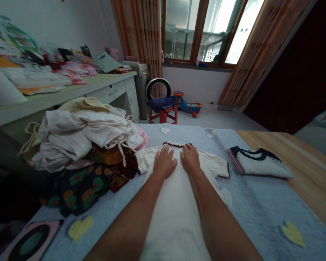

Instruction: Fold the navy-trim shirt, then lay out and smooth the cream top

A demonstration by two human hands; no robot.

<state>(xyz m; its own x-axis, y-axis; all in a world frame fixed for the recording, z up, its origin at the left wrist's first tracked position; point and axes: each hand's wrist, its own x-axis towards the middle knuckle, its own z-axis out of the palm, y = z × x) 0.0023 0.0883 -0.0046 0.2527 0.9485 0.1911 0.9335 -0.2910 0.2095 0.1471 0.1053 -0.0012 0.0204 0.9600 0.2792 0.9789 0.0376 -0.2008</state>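
Lying heaped at the left, a pile [84, 145] of pale and flowered clothes covers that end of the blue blanket [260, 210], below a cluttered desk [70, 88]. Just right of the pile a cream top [176, 217] is spread flat. Its long axis runs straight away from the person, hem near the body and dark-trimmed collar [176, 144] at the far end. Its left sleeve touches the pile's edge.

The left hand [164, 163] rests palm down on the chest of the top, fingers loosely spread and holding nothing. The right hand [190, 158] lies just beside it, also flat and empty, thumbs nearly meeting. Both sets of fingertips point at the collar, which lies just beyond them. The right hand reaches slightly farther up. Each sleeve juts sideways from its own hand, the right sleeve [220, 168] ending in a dark cuff.

Further right, apart from the top, a folded garment [260, 163] with dark bands lies at the blanket's edge, beside bare wood [309, 170].
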